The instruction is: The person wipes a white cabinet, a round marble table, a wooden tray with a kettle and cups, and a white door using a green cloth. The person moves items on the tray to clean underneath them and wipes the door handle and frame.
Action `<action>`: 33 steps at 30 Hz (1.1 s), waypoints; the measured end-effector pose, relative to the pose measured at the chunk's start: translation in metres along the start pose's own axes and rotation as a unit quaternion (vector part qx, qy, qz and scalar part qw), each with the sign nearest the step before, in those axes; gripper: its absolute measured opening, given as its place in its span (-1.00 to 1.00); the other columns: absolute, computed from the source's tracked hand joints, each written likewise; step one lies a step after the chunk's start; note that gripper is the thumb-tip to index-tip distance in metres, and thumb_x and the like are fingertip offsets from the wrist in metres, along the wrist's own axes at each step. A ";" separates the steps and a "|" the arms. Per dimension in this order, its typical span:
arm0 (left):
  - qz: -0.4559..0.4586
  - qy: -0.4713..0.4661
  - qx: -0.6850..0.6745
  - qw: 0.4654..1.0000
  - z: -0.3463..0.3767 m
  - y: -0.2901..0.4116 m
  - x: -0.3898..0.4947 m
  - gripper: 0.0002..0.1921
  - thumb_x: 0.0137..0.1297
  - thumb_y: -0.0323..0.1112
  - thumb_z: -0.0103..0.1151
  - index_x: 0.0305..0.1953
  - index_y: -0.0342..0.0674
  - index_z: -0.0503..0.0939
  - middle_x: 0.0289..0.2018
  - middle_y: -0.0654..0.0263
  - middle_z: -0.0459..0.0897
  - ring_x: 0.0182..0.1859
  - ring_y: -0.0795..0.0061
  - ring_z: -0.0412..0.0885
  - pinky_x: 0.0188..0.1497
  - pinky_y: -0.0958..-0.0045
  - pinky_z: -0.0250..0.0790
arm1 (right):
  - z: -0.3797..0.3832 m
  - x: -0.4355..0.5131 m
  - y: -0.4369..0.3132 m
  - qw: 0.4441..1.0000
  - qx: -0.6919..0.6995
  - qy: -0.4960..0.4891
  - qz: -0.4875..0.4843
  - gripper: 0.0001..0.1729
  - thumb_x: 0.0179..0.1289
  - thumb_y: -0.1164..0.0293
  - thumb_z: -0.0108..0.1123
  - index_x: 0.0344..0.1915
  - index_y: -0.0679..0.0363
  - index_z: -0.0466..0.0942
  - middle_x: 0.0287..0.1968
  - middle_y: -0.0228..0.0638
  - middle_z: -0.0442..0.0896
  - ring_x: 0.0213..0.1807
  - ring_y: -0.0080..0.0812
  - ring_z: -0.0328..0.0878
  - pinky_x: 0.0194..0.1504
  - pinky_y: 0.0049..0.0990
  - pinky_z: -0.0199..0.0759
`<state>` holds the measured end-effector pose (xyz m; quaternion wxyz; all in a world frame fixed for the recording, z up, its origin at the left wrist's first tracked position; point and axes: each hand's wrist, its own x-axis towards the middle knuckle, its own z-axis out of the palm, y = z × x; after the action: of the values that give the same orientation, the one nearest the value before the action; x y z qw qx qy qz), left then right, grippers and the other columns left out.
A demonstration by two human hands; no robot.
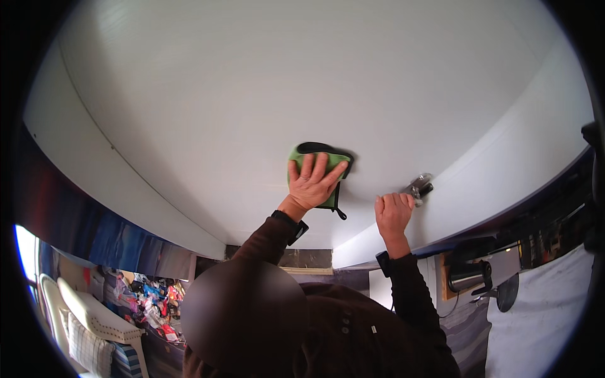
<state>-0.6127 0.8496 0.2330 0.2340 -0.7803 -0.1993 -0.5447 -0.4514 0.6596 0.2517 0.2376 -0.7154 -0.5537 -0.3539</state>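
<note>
A white door (264, 94) fills most of the view. Spread over a green cloth with black edging (326, 158), my left hand (312, 182) presses it flat against the door. The cloth's lower corner hangs down and ends in a small black loop. To the right, my right hand (394, 212) is curled around the end of the metal door handle (419, 186). Its palm side is hidden.
White door frame edges (142, 175) curve down both sides. At lower left are a cream studded seat (108, 321), a plaid cushion (87, 342) and a pile of colourful packages (156, 302). An electric kettle (468, 276) and a white cloth-like cover (539, 302) are at lower right.
</note>
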 end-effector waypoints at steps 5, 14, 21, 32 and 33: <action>0.098 -0.087 -0.048 0.990 0.008 0.047 0.008 -0.52 0.20 -0.15 0.16 0.19 0.40 0.56 0.18 0.57 0.44 0.20 0.50 0.35 0.12 0.13 0.19 | -0.005 0.000 0.004 0.999 0.032 0.002 -0.010 -0.79 0.18 0.33 0.28 -0.45 0.12 0.42 -0.49 -0.32 0.45 -0.34 -0.19 0.40 -0.03 -0.20 0.22; 0.309 -0.262 -0.044 0.913 0.057 0.106 -0.066 -0.51 0.36 -0.25 -0.09 0.32 0.09 0.41 0.44 0.57 0.26 0.51 0.59 0.07 0.51 0.26 -0.15 | -0.003 -0.002 0.002 0.998 0.057 0.006 -0.010 -0.75 0.25 0.30 0.23 -0.48 0.10 0.40 -0.48 -0.33 0.45 -0.34 -0.22 0.42 -0.06 -0.21 0.23; 0.354 -0.167 0.021 0.920 0.046 0.080 -0.072 -0.45 0.38 -0.19 -0.10 0.41 0.14 0.32 0.44 0.60 0.26 0.49 0.63 0.10 0.56 0.29 -0.28 | -0.005 -0.004 0.006 0.999 0.048 0.007 -0.014 -0.77 0.22 0.32 0.25 -0.47 0.11 0.41 -0.48 -0.33 0.45 -0.33 -0.22 0.42 -0.03 -0.20 0.23; 0.117 -0.073 -0.023 0.990 -0.028 -0.054 -0.031 -0.53 0.18 -0.05 0.24 0.18 0.45 0.57 0.18 0.63 0.51 0.18 0.58 0.42 0.17 0.16 0.21 | 0.005 -0.006 0.002 0.999 0.048 0.017 -0.016 -0.80 0.10 0.41 0.31 -0.47 0.09 0.41 -0.46 -0.31 0.46 -0.30 -0.18 0.41 0.02 -0.15 0.23; 0.101 -0.060 -0.024 0.993 -0.033 -0.066 -0.030 -0.52 0.16 -0.04 0.26 0.17 0.46 0.57 0.17 0.62 0.51 0.17 0.55 0.42 0.16 0.14 0.21 | 0.001 -0.006 0.006 0.999 0.037 0.024 -0.020 -0.80 0.11 0.41 0.31 -0.47 0.08 0.41 -0.46 -0.32 0.46 -0.30 -0.18 0.41 0.02 -0.15 0.24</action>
<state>-0.6845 0.8821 0.2238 0.2564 -0.8330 -0.1202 -0.4753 -0.4463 0.6554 0.2465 0.2700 -0.6864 -0.5746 -0.3547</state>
